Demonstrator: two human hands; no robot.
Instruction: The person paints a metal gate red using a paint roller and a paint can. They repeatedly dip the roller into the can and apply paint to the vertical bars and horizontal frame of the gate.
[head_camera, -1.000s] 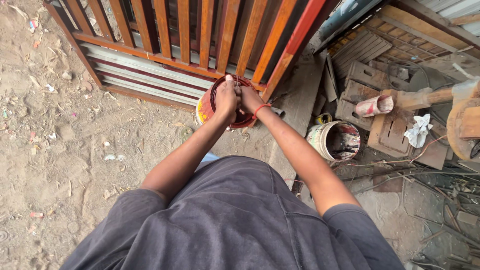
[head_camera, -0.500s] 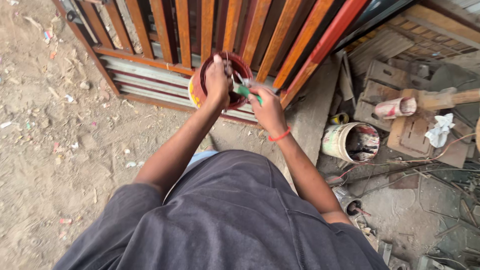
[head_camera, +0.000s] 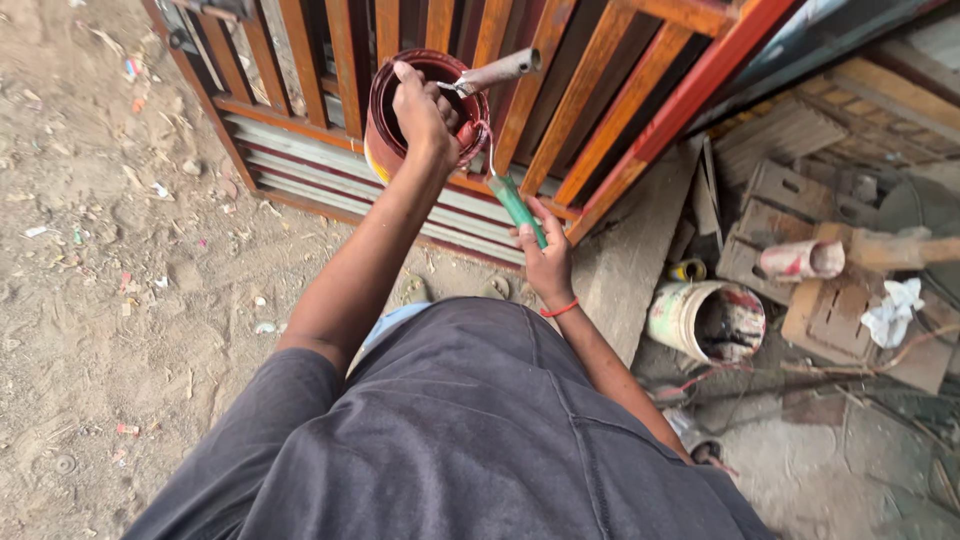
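Note:
My left hand (head_camera: 424, 112) grips the rim of a round paint can (head_camera: 388, 120) stained dark red, held up in front of an orange and red barred metal gate (head_camera: 590, 110). My right hand (head_camera: 545, 258) is closed around the green handle (head_camera: 520, 208) of a small paint roller. Its wire arm rises to a grey roller sleeve (head_camera: 497, 72) that rests across the can's mouth. An orange band circles my right wrist. My dark grey shirt fills the lower part of the view.
A white bucket (head_camera: 705, 320) smeared with paint lies on its side at the right, next to wooden crates (head_camera: 790, 215), a paint-stained can (head_camera: 802, 259), a white rag (head_camera: 894, 311) and scrap wood. Sandy ground (head_camera: 110, 260) with litter lies to the left.
The can has come up higher against the gate. My right hand has drawn down and away from the can, and the roller sleeve now shows at the can's mouth.

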